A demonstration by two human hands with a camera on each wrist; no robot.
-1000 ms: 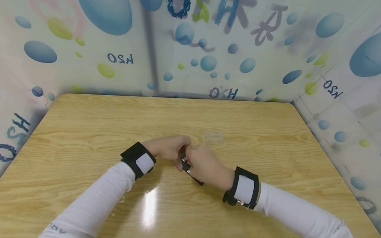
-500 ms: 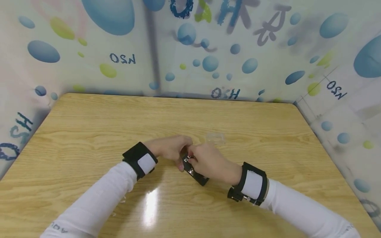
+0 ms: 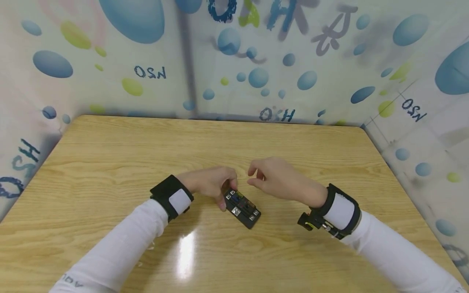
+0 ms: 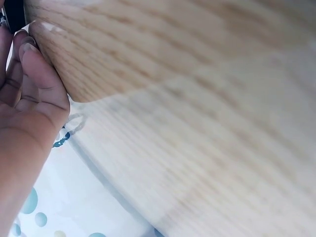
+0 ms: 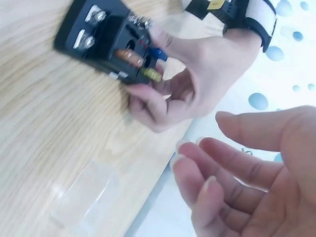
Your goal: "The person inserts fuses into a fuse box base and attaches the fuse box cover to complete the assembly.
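Black, metal-studded oblong block [image 3: 243,209] — left hand [image 3: 209,182] pinches it, right hand [image 3: 283,182] loosely curved.

two hands [image 3: 210,182] [image 3: 283,181], two wristbands [image 3: 172,198] [image 3: 338,211], one black block [image 3: 242,208], one clear case [image 5: 89,195]

Spreads as a wood-grain tabletop [image 3: 110,150] with rounded far corners, glinting at near left, bearing a transparent plastic cover [image 5: 88,197].
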